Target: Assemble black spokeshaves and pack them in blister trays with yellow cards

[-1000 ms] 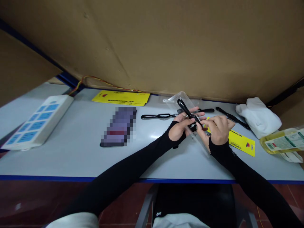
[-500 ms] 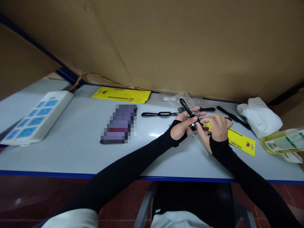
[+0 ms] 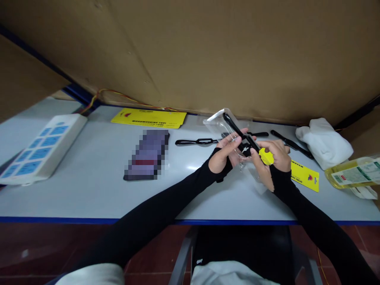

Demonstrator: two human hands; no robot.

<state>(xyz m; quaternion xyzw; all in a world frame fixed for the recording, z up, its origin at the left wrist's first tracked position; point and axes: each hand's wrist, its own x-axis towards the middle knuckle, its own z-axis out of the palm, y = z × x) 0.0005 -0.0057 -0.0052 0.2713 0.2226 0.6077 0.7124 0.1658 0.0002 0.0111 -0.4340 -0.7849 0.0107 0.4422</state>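
The brown partition [image 3: 192, 59] bounds the rear; the sleeve's upper end stands just in front of it. The counter [image 3: 97, 198] extends from my forearms to its blue front edge, which is well apart from my hands. Its surface also shows between the white power strip [image 3: 44, 152] at far left and the pixelated purple object [image 3: 147, 152]. On my right, a white bundle [image 3: 325, 142] and a bottle [image 3: 356, 174] limit sideways travel.

The clear sleeve [image 3: 212, 123] slants across my left hand [image 3: 224, 154]. That grip is closed on the sleeve and black tool [image 3: 233, 126], thumb on top, fingers behind. The tool tilts, its handle up and to the left, its middle between my hands. I cannot tell how much of it sits inside the sleeve. My right hand [image 3: 277, 156] pinches the tool's lower end between thumb and fingers.

Compared with half a second ago, my right hand has shifted slightly to the right. More of the tool's middle is exposed, and more of the yellow card [image 3: 305, 176] shows between my hands.
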